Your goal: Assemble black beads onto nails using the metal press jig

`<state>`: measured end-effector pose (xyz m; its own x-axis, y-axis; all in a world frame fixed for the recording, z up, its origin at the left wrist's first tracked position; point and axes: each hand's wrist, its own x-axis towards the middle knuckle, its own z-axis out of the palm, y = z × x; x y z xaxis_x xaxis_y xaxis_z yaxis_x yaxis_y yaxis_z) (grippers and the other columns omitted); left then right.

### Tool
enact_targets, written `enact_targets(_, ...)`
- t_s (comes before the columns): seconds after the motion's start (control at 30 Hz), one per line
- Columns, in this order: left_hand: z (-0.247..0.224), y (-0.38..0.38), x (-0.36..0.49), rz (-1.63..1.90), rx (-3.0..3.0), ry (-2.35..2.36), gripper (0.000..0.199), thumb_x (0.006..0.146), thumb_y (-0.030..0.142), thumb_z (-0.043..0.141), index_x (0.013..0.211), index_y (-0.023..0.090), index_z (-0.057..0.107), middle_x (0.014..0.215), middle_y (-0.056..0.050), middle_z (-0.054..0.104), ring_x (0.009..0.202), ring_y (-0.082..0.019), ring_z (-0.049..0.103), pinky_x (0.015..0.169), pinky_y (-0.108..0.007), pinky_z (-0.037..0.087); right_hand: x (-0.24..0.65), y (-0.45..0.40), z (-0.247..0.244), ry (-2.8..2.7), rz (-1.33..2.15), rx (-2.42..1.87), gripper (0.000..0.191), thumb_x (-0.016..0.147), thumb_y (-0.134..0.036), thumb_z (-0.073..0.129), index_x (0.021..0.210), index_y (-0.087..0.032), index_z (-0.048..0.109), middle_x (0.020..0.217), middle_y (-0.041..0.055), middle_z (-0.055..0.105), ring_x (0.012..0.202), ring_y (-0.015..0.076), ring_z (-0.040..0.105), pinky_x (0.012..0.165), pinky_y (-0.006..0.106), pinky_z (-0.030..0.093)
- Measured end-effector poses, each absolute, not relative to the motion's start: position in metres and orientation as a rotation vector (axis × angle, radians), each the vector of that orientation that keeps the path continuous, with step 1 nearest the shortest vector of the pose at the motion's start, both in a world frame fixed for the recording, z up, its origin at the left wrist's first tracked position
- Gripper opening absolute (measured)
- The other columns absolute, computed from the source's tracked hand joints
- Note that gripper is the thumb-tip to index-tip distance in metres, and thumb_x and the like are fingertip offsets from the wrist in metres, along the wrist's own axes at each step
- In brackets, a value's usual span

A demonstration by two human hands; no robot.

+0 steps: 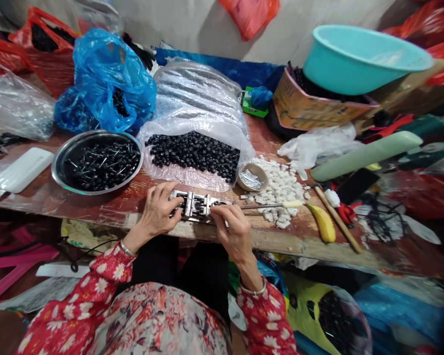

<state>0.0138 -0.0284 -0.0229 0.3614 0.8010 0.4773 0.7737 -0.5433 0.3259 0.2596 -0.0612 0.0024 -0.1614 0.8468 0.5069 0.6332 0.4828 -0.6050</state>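
Note:
A small metal jig (197,206) with dark slots lies at the table's front edge. My left hand (157,209) is closed round its left end, thumb and fingers curled over the metal. At the jig's right end my right hand (234,224) makes a pinch, but what sits between its fingertips is hidden. A thin rod with a pale handle (290,203) runs out to the right from behind that hand; whether the hand touches it I cannot tell. Just beyond the jig, small black round parts (196,155) fill an open clear plastic bag (203,177).
Left stands a steel bowl (140,167) of black-headed metal pins. A small bowl (263,170) of metal pins adjoins loose white pieces (281,185). Further right lie a banana (322,224) and a hammer (338,219). A turquoise basin (355,64) rests on a carton (299,103).

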Motion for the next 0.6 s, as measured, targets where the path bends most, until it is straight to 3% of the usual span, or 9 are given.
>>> enact_targets(0.2,-0.019,-0.018,0.022,0.762,2.647,1.49,0.015,0.093,0.025,0.065,0.101,0.021,0.077,0.151,-0.017,0.057,0.137,-0.041,0.048,0.107,-0.064,0.038,0.273,-0.085,-0.014,-1.742,0.383,-1.267,0.019,0.101,-0.021,0.06,0.104,-0.033,0.074,0.093,0.0061,0.074,0.087,0.027,0.069,0.078,0.044,0.056)
enact_targets(0.6,-0.018,-0.029,0.008,1.039,2.523,1.44,0.013,0.095,0.028,0.065,0.104,0.024,0.074,0.133,-0.009,0.069,0.132,-0.031,0.057,0.11,-0.051,0.042,0.275,-0.094,-0.034,-1.622,0.483,-1.249,0.017,0.1,-0.02,0.062,0.103,-0.031,0.074,0.093,0.0057,0.073,0.088,0.026,0.07,0.08,0.042,0.057)
